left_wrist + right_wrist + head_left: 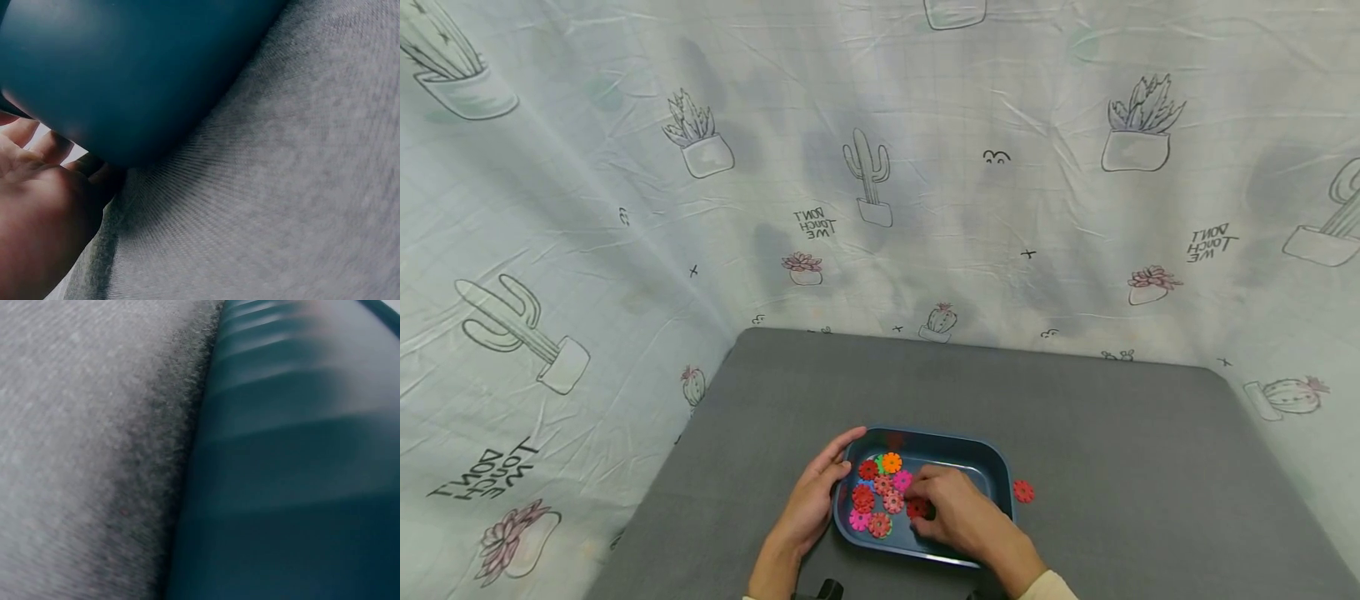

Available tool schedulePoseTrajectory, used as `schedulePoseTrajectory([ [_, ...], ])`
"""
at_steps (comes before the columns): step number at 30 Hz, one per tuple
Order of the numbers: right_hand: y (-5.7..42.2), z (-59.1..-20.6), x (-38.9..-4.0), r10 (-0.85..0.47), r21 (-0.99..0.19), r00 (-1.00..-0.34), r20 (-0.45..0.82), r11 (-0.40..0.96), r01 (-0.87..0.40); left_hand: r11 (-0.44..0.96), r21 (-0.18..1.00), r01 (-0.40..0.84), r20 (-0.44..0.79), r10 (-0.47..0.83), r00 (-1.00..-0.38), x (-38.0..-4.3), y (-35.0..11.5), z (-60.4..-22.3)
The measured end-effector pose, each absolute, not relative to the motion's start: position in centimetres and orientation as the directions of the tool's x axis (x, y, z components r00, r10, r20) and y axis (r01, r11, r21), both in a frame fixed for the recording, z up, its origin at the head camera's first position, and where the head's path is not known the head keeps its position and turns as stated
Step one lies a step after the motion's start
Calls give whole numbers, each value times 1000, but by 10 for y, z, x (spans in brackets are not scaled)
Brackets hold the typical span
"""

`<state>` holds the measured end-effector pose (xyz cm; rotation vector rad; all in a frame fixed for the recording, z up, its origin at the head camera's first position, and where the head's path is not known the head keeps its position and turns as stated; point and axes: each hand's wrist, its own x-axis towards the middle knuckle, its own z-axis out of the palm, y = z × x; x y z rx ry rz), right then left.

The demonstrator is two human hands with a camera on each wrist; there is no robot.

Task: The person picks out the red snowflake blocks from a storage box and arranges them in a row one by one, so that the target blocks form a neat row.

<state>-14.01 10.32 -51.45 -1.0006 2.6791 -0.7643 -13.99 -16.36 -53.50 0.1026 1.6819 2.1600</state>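
A dark blue rectangular tray [955, 450] sits on the grey surface, with several flower-shaped plastic discs [880, 483] in red, pink, orange, green and blue gathered in its left half. My left hand [808, 500] grips the tray's left side, thumb at the rim. In the left wrist view, fingers [53, 147] of that hand reach against the tray's outer wall [144, 81]. Inside the tray, my right hand [958, 508] has its thumb and fingers curled around a red flower-shaped disc [917, 508]. The right wrist view shows only the tray's outer wall [281, 462] and cloth; the hand is out of that frame.
One more red flower-shaped disc [1023, 491] lies on the grey cloth-covered table [1120, 450], just right of the tray. A white curtain with cactus prints [925, 208] encloses the back and sides. Two small black objects [831, 590] show at the bottom edge.
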Motion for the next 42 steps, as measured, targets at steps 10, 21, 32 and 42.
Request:
schedulePoseTrajectory([
  [10,103,-516,-140,-674,-462,-737,54,637,-617,-194,945,-263,-182,357,-916,-140,-163,-536],
  [21,102,-516,-139,-686,-427,-725,60,639,-640,-203,943,-264,-179,359,-916,-140,-164,-537],
  [32,104,-516,-138,-694,-429,-719,39,638,-640,-208,942,-265,-180,355,-917,-141,-163,-537],
  [42,104,-515,-137,-684,-449,-724,89,621,-642,-191,945,-265,-189,343,-920,-141,-164,-537],
])
